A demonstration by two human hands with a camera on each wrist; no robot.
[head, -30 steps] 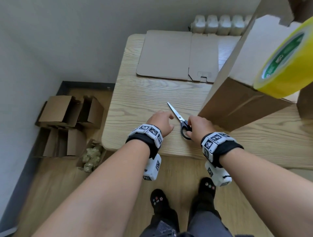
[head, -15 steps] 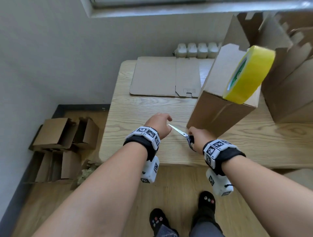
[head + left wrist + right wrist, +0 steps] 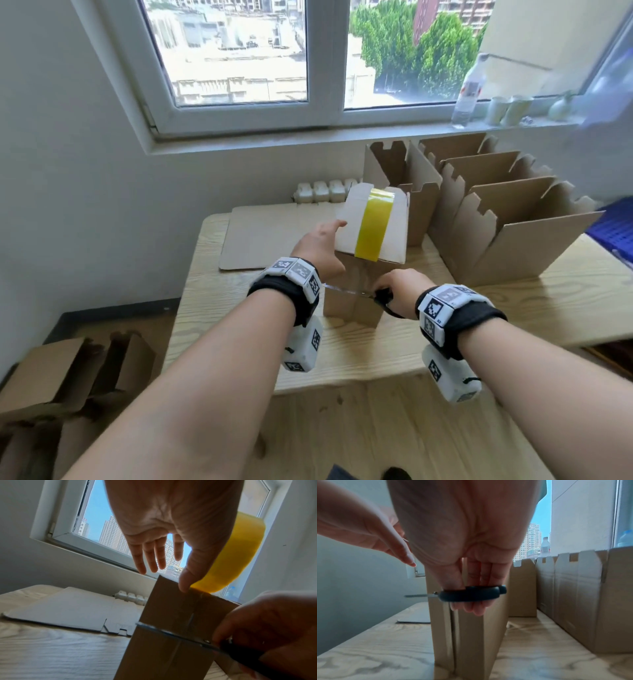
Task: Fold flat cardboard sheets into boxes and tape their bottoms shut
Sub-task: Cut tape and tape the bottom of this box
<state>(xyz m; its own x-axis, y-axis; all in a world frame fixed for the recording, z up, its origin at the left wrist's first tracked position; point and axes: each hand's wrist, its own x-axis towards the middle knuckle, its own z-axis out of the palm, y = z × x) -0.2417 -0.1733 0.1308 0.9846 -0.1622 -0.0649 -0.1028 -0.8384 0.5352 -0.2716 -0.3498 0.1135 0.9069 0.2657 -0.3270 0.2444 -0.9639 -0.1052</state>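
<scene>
A brown cardboard box [image 3: 352, 308] stands on the wooden table [image 3: 513, 308] with its closed end up. On top of it stands a yellow tape roll [image 3: 371, 229], seen edge-on. My left hand [image 3: 322, 246] is open with straight fingers at the box's upper left edge, and its thumb touches that edge beside the tape roll [image 3: 240, 555]. My right hand [image 3: 399, 287] grips black-handled scissors [image 3: 383, 296] in front of the box's near face, blades closed and pointing left. In the right wrist view the fingers pass through the scissors [image 3: 471, 595] handle. A flat cardboard sheet [image 3: 267, 236] lies behind on the left.
Several folded boxes [image 3: 496, 240] with open tops crowd the table's back right. A bottle [image 3: 467, 96] and cups stand on the window sill. More boxes [image 3: 51, 377] sit on the floor at the left. A blue crate [image 3: 613, 233] is at the far right.
My right hand lifted the scissors off the table and brought them up in front of the box. My left hand rose from the table to the box's upper edge. The head view tilted up.
</scene>
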